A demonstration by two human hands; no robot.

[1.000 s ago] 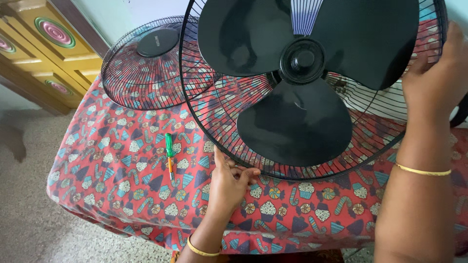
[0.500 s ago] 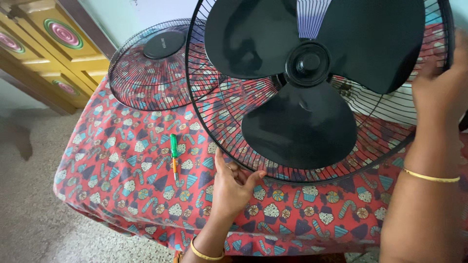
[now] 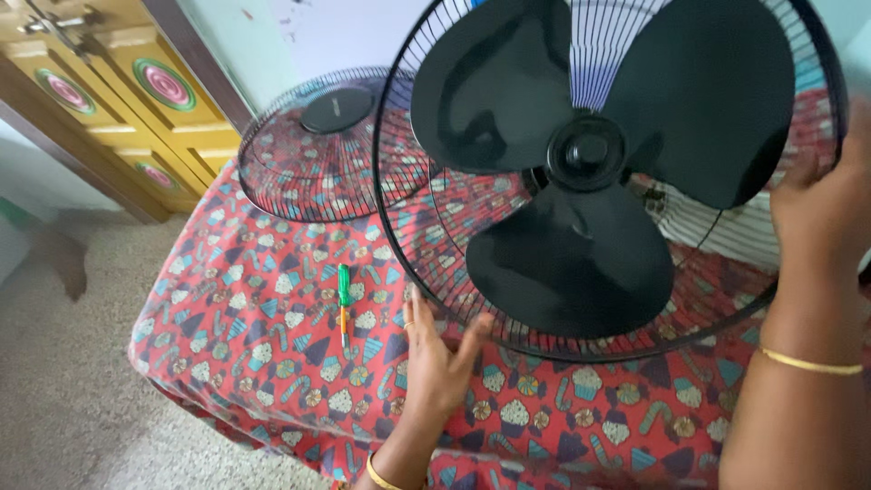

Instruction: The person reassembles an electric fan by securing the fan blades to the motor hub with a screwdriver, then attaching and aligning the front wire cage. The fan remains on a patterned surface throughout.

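Note:
A black fan with three blades [image 3: 581, 154] stands tilted in its rear wire guard [image 3: 426, 263] over a table with a red patterned cloth [image 3: 263, 336]. My right hand [image 3: 821, 204] grips the guard's right rim. My left hand [image 3: 435, 358] is at the guard's lower left rim, fingers spread and touching the wires. The loose front wire guard [image 3: 318, 150] lies on the table behind the fan, at the left. A green-handled screwdriver [image 3: 344, 295] lies on the cloth, left of my left hand.
A yellow wooden door with round pink and green ornaments [image 3: 118, 100] stands at the upper left. Speckled floor [image 3: 63, 399] runs along the table's left side. A pale wall [image 3: 336, 36] is behind the table.
The view has shifted, so everything sits further right in the picture. My left hand's fingers have spread out flatter against the guard's lower rim. My right hand stays on the right rim.

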